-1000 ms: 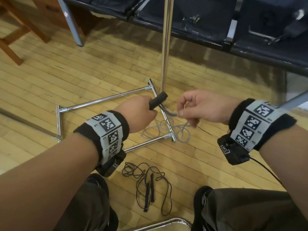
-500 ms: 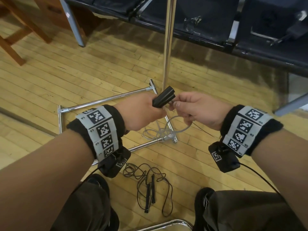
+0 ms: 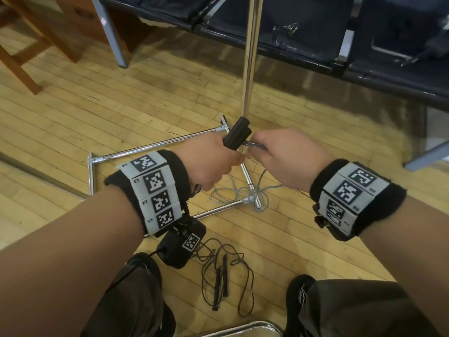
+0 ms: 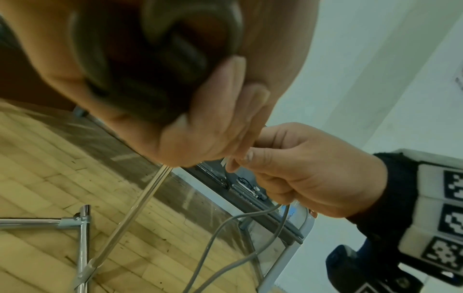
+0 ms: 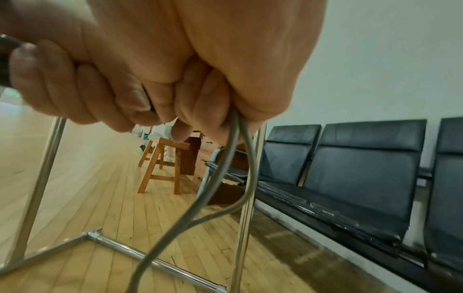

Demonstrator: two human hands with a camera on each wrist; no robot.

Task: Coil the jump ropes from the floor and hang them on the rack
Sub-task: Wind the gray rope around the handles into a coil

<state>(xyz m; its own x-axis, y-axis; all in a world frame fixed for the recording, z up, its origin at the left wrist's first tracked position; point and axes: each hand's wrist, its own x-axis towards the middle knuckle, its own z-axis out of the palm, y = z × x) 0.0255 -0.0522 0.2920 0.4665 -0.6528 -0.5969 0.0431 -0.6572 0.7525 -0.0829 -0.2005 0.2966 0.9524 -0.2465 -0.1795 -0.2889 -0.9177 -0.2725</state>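
Observation:
My left hand (image 3: 213, 161) grips the two black handles (image 3: 237, 136) of a grey jump rope, held together above the rack's base. My right hand (image 3: 279, 156) sits right beside it, fingers curled round the grey cord (image 5: 234, 150), which hangs in two strands (image 4: 240, 239) to a loose pile (image 3: 239, 195) on the floor. A second, black jump rope (image 3: 223, 278) lies tangled on the floor between my feet. The chrome rack (image 3: 251, 57) rises as a pole from a square floor frame (image 3: 155, 144).
A row of black seats (image 3: 315, 35) runs along the wall behind the rack. Wooden furniture (image 3: 36, 32) stands at the far left. A curved metal edge (image 3: 243, 329) shows at the bottom of the head view. The floor is pale wood boards.
My right hand has come in from the right until it meets the left hand at the handles. More cord has left the floor pile, and both hands sit slightly higher.

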